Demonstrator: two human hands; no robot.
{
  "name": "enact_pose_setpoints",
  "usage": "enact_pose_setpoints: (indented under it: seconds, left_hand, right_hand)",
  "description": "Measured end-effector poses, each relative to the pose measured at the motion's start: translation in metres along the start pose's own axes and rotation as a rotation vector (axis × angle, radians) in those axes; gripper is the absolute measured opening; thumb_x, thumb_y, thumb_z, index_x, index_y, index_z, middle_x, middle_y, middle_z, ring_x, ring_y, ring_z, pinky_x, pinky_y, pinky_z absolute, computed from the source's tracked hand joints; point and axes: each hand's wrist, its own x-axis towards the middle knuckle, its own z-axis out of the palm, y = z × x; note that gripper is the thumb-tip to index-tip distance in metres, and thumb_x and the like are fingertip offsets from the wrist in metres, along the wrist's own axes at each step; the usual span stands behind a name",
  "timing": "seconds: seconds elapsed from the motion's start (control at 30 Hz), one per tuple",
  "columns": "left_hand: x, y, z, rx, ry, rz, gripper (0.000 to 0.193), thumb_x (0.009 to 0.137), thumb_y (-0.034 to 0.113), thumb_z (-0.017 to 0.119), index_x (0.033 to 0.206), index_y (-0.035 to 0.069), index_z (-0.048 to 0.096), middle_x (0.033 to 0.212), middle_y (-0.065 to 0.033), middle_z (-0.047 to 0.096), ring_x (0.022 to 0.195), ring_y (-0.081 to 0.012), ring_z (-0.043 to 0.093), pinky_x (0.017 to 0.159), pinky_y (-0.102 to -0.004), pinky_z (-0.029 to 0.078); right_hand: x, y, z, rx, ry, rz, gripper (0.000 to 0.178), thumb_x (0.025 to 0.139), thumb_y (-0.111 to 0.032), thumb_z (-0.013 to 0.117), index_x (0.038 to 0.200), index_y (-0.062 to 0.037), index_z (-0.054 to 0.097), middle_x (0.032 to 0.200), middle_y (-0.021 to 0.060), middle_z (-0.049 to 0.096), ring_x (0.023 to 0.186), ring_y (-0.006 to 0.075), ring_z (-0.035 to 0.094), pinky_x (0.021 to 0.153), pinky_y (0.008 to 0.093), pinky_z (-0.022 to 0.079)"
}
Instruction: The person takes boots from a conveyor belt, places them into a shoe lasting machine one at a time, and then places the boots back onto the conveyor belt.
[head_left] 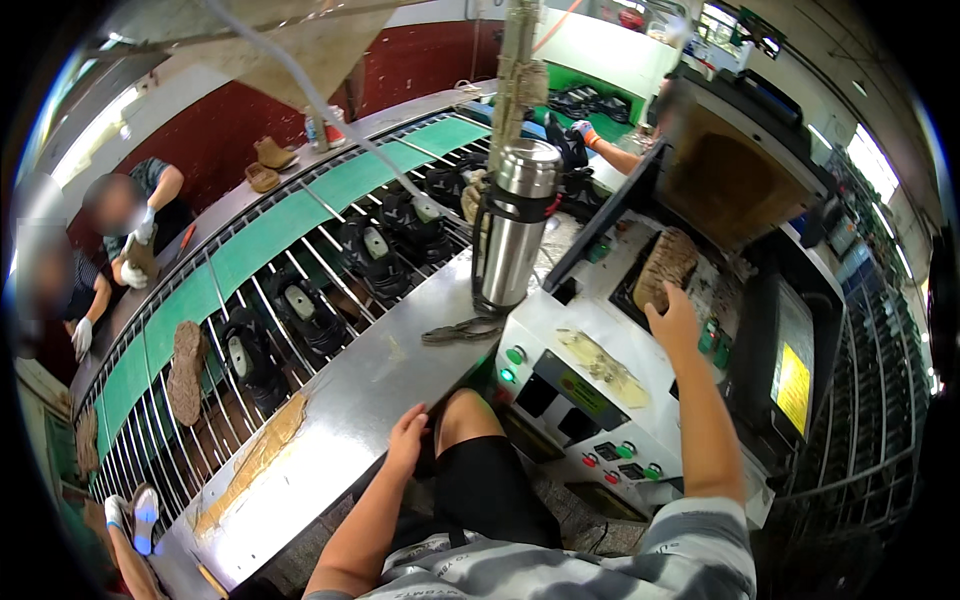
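Patterned shirt (500,568); beyond, mottled brown sole (668,262)

A short-sleeved shirt (560,568) in blotchy grey and white carries small dark lettering (445,588) across its front; black shorts (495,490) end above the knee (464,413).

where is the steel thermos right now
In the head view, the steel thermos is above centre, slightly right, standing on the metal table just left of the white machine.

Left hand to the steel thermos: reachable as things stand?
Probably yes: the left hand looks empty at the metal table, with only a low dark strap between it and the steel thermos.
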Motion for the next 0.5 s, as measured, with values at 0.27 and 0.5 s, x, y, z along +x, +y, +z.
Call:
enact_pose_setpoints:
  seconds: [0.27, 0.5]
  left_hand:
    - [0.036, 0.018, 0.162, -0.448, -0.26, -0.093, 0.065, 0.102, 0.035, 0.039, 0.15, -0.001, 0.015, 0.159, -0.0125, 0.017, 0.146, -0.0245, 0.018, 0.118, -0.0377, 0.014]
    - [0.069, 0.012, 0.129, -0.181, -0.45, -0.126, 0.051, 0.098, 0.029, 0.044, 0.136, -0.006, 0.042, 0.14, -0.0174, 0.045, 0.129, -0.0273, 0.044, 0.109, -0.0399, 0.033]
  right_hand:
    - [-0.217, 0.063, -0.074, -0.072, 0.075, 0.076, 0.033, 0.079, -0.023, 0.069, 0.109, -0.0096, 0.064, 0.071, 0.0051, 0.057, 0.062, 0.024, 0.057, 0.057, 0.0363, 0.047]
    - [-0.219, 0.07, -0.079, -0.09, -0.152, 0.16, 0.039, 0.085, -0.033, 0.063, 0.119, -0.0135, 0.061, 0.088, 0.0061, 0.063, 0.081, 0.0265, 0.063, 0.069, 0.0405, 0.051]
